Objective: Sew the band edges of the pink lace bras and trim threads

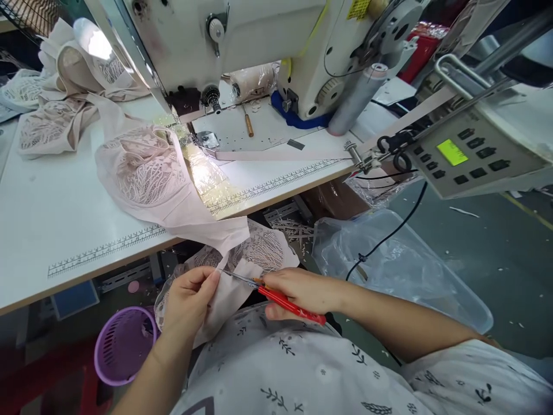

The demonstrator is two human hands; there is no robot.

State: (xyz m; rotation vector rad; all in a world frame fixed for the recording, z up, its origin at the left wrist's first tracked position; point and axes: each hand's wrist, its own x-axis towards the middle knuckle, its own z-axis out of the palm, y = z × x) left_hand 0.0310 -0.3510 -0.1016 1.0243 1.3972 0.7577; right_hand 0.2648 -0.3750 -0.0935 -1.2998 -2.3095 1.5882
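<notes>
My left hand [190, 297] pinches the pale pink fabric strip of a lace bra [149, 170] at the table's front edge. In my right hand [302, 291] is a pair of scissors [291, 305] with red handles, its fingers closed round them. The blades point left and their tips meet the strip right beside my left fingertips. I cannot tell how far the blades are apart. More lace fabric [263, 248] hangs over my lap, below the edge. The bra's cup lies on the tabletop, left of the sewing machine's needle area.
A sewing machine [259, 29] stands on the white table [38, 219] with its printed ruler. A small screwdriver [247, 122] lies behind the needle area. At right are a control panel [470, 155] and a clear plastic bin [406, 271]. A purple basket [123, 346] stands below left.
</notes>
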